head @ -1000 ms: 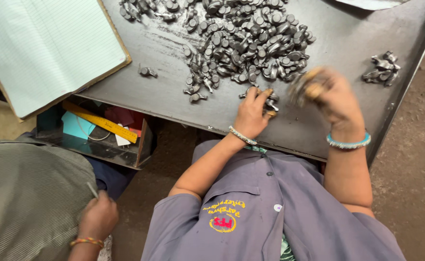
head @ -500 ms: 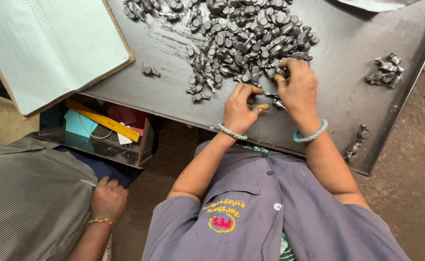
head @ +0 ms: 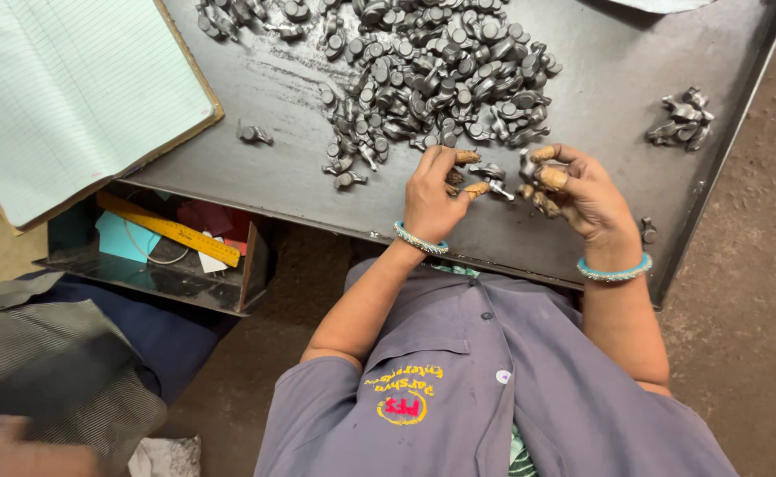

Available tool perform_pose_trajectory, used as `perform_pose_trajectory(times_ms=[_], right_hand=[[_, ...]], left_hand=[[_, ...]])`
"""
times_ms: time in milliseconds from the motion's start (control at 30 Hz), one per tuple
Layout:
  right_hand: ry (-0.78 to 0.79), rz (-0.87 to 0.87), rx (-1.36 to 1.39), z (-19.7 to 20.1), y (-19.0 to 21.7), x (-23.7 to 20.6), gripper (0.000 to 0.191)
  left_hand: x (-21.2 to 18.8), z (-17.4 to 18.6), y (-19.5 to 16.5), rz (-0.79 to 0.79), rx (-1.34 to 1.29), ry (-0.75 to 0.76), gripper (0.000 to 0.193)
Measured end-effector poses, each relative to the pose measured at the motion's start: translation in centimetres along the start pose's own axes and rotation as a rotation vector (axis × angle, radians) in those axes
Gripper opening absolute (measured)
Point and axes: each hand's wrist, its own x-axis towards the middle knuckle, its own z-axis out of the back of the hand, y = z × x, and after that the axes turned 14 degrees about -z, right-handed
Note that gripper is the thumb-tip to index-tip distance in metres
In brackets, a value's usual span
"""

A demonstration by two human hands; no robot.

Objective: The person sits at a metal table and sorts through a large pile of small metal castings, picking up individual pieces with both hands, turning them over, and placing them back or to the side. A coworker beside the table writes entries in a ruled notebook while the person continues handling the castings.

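— Surface? 
— Dark metal tabletop [head: 273, 168], scuffed, raised rim on the right. Big heap of small grey metal parts [head: 432, 71] across the far middle; smaller cluster [head: 684, 119] well apart at right.
— Hands? 
— Left hand [head: 432, 190] resting at the heap's near edge, fingers curled, one part [head: 491, 170] just beside the fingertips. Right hand [head: 578, 190] lifted, half closed on small parts; taped fingertips.
— Surroundings? 
— Open ledger [head: 61, 97] at left, yellow ruler [head: 171, 230] in a tray below, brown dirt floor [head: 759, 309].

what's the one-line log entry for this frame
left hand: on metal tray, touching small metal part | right hand: holding metal part | pile of parts: behind hands
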Motion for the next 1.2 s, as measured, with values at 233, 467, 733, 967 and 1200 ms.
perform_pose_trajectory(times_ms=[233, 467, 733, 967, 1200], right_hand=[[-0.009, 0.332, 0.087, -2.0, 5.3, -0.4, 0.028], [-0.443, 0.619, -1.313, -8.1, 1.3, 0.9, 0.039], [-0.656, 0.612, -1.345, -8.1, -2.3, 0.6, 0.027], [-0.333, 0.296, -0.251, -1.8, -2.5, 0.3, 0.020], [-0.045, 0.115, 0.340, 1.4, -2.7, -0.8, 0.020]], left_hand=[[-0.6, 1.1, 0.5, 0.044, 0.020, -0.034, 0.037], [-0.4, 1.3, 0.8, 0.113, 0.065, -0.022, 0.043], [-0.4, 0.9, 0.8, 0.061, 0.107, -0.042, 0.052], [-0.5, 0.9, 0.9, 0.051, 0.117, -0.036, 0.053], [-0.3, 0.6, 0.8, 0.064, 0.130, -0.029, 0.058]])
